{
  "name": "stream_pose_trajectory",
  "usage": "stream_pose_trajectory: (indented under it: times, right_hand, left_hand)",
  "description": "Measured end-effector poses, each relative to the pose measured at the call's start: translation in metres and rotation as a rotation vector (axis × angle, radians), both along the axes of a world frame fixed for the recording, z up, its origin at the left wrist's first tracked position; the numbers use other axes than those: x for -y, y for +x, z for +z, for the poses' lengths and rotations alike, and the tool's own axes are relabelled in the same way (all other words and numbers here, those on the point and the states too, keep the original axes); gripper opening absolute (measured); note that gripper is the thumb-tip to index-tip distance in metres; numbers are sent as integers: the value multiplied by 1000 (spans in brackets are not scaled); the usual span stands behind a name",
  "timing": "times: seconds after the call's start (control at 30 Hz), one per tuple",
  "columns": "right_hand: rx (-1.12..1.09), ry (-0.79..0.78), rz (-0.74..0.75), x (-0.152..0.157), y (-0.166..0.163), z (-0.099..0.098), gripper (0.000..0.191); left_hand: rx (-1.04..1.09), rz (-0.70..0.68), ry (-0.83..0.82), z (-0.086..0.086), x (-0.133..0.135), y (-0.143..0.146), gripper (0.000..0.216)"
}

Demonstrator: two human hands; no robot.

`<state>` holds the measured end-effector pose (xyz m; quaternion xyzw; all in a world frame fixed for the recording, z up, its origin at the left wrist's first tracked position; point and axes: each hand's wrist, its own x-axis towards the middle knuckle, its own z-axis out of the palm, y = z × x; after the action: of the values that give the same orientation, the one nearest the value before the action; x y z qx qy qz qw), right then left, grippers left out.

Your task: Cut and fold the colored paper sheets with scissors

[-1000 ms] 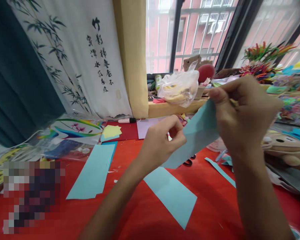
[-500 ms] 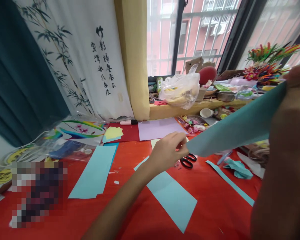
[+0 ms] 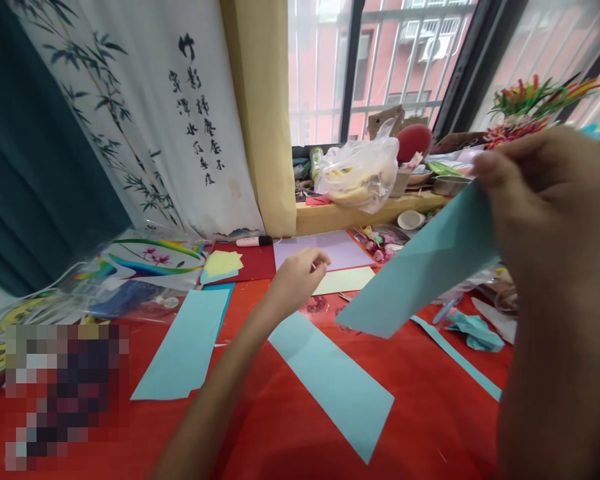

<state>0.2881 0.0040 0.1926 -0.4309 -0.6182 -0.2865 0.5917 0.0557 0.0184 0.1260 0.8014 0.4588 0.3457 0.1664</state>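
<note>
Above a red-covered table point(image 3: 290, 427) strewn with light-blue paper strips point(image 3: 330, 380), the right hand point(image 3: 545, 207) pinches the upper end of a long light-blue paper sheet point(image 3: 420, 267), apparently raised clear for working, its long axis slanting down-left, while the left hand point(image 3: 297, 280) curls loosely near a lilac paper sheet point(image 3: 330, 247), its grip unclear.

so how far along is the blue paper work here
Done: a wide blue strip and a blue stack lie flat on the red table, beside a thin offcut and a crumpled scrap. In hand: the right hand pinches a blue sheet aloft; the left hand hovers by the pale yellow sheet. Left: likely that held sheet.
</note>
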Motion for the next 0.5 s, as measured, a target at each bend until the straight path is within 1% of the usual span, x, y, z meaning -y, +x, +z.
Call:
stream_pose_trajectory:
  times: [0.1,0.2,0.27,0.33,0.4,0.5]
  right_hand:
    - [48,-48,38,-1,-26,-1,17]
    - [148,-143,91,4,-57,-8,20]
    - [204,-162,148,9,-74,-13,19]
    - [231,-157,191,12,-86,-17,17]
    - [235,-137,216,13,-91,-20,16]
    - [242,-138,264,13,-91,-20,16]
  left_hand:
    - [155,-44,94,23,18,2,15]
    - [267,-105,178,35,34,8,14]
    - [319,-80,233,38,42,12,11]
    - [364,-4,287,38,47,14,6]
    - [403,59,321,38,50,16,7]
    - [448,63,328,39,51,15,9]
